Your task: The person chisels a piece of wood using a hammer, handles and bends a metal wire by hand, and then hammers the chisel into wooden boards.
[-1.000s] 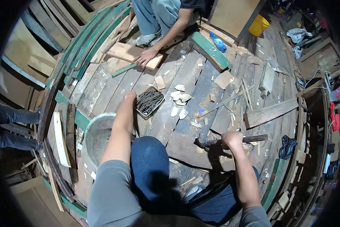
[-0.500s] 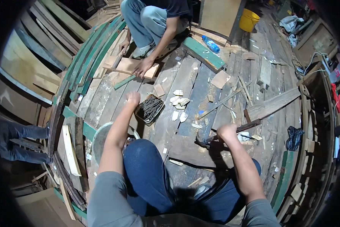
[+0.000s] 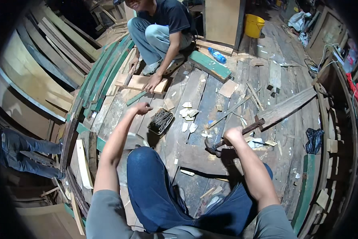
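My left hand (image 3: 141,108) is raised just left of and above a tray of dark nails (image 3: 161,120), fingers mostly curled; anything held is too small to make out. My right hand (image 3: 233,134) grips a hammer (image 3: 249,127) with a wooden handle, its claw head low over a short board (image 3: 199,159) between my knees. A pale bucket (image 3: 134,140) stands partly hidden beside my left knee. Pale wood offcuts (image 3: 188,113) lie right of the nails.
A co-worker (image 3: 159,47) squats ahead, hands on a board (image 3: 139,83). Another person's legs (image 3: 27,153) show at left, among stacked planks (image 3: 39,71). A green beam (image 3: 209,65), blue bottle (image 3: 217,55), yellow bucket (image 3: 254,26) and black bag (image 3: 313,141) lie around.
My left hand has shifted right and its fingers show more. The hammer in my right hand has moved left, its handle end rising. The view has tilted, showing more of the co-worker.
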